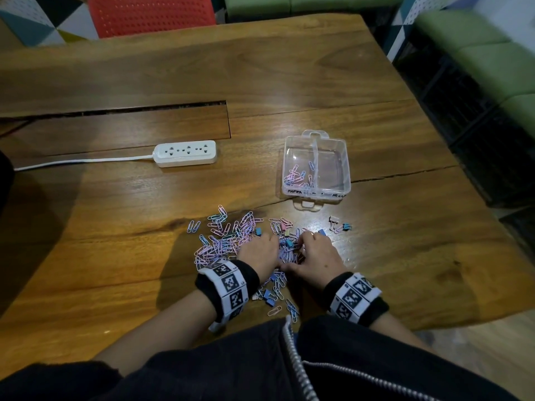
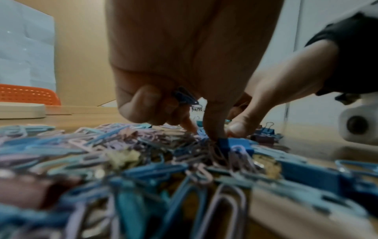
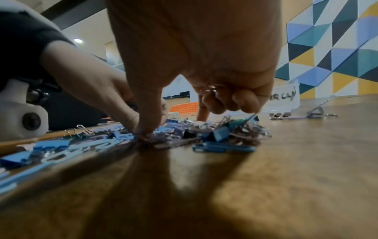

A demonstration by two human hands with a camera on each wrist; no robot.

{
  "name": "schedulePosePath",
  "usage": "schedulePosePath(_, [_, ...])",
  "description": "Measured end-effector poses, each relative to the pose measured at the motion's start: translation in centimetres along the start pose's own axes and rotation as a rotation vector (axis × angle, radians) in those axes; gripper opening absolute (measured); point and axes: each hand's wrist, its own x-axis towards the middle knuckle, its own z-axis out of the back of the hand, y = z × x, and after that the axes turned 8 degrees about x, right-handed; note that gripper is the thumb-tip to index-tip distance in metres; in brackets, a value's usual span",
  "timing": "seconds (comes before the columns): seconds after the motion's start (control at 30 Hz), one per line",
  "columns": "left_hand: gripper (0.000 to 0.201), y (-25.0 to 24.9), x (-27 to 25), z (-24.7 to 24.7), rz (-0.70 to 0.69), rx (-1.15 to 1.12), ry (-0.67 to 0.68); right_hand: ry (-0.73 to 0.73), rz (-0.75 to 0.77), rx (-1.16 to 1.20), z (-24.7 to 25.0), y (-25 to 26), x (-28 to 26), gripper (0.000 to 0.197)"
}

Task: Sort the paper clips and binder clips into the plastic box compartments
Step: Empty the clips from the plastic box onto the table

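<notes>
Plastic box [image 1: 344, 157], two compartments: both hands, left [image 1: 258, 251] and right [image 1: 315, 256], are pinching clips [image 1: 228, 233] near it.

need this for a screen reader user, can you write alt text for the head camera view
Two hands, left hand and right hand, dig side by side into a heap of pastel paper clips mixed with binder clips on a wooden table. Beyond sits a clear plastic box, some paper clips in its left compartment, and a white power strip.
</notes>
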Motion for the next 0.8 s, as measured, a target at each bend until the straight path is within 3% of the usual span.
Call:
schedulePosePath(0.1, [0.038,-0.1,0.2,-0.3,-0.049,0.055,0.015,-0.007,-0.024,0.087,0.1,0.1,0.4,0.051])
schedulePosePath(0.27, [0.03,0.9,0.0,0.4,-0.073,-0.114,0.034,0.003,-0.023,0.141,1.0,-0.2,1.4,0.021])
schedulePosePath(0.37, [0.017,1.9,0.0,1.2,-0.049,-0.416,0.143,0.055,-0.008,0.133,1.3,-0.8,1.6,0.016])
schedulePosePath(0.5, [0.03,3.2,-0.1,2.0,0.127,-1.067,0.173,0.086,0.041,0.195,1.8,-1.1,1.3,0.016])
schedulePosePath(0.6, [0.032,3.9,-0.2,2.0,0.241,-1.469,0.155,0.056,-0.055,0.513,2.3,-1.0,1.0,0.018])
schedulePosePath(0.7, [0.032,4.3,-0.1,1.7,0.291,-1.502,0.111,0.063,-0.181,0.893,2.8,-1.2,0.7,0.029])
schedulePosePath(0.8, [0.031,5.0,-0.3,1.5,0.212,-1.436,0.122,0.084,-0.235,1.141,3.1,-1.5,0.6,0.029])
